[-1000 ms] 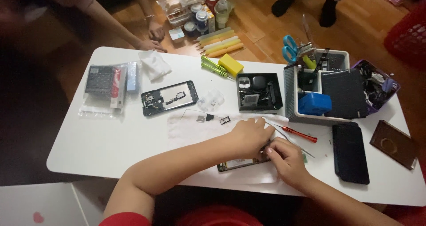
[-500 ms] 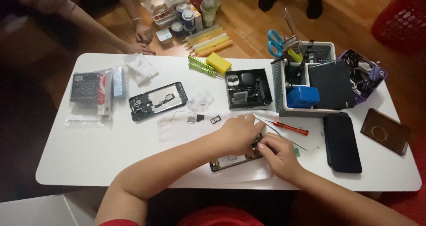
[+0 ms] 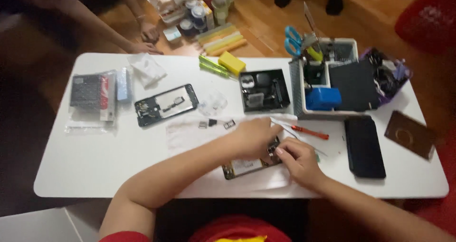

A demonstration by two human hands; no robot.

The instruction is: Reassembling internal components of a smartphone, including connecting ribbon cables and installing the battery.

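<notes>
My left hand [image 3: 251,137] lies curled over the top end of the opened dark phone body with its pale battery showing [image 3: 244,167], which rests on a sheet of white paper [image 3: 190,132] near the front edge of the white rectangular table [image 3: 85,170]. My fingers are bent down onto the phone, pressing it; I cannot tell whether they pinch anything. My right hand [image 3: 297,161] sits just beside, fingertips drawn together at the phone's upper right corner, touching my left hand; whatever small part they grip is hidden. An orange-handled thin screwdriver [image 3: 311,132] lies just beyond my hands. To the right rests a flat black phone screen [image 3: 364,146], and farther right a brown rectangular back cover [image 3: 411,134]. A black phone frame with parts inside [image 3: 166,104] lies well to the left.
</notes>
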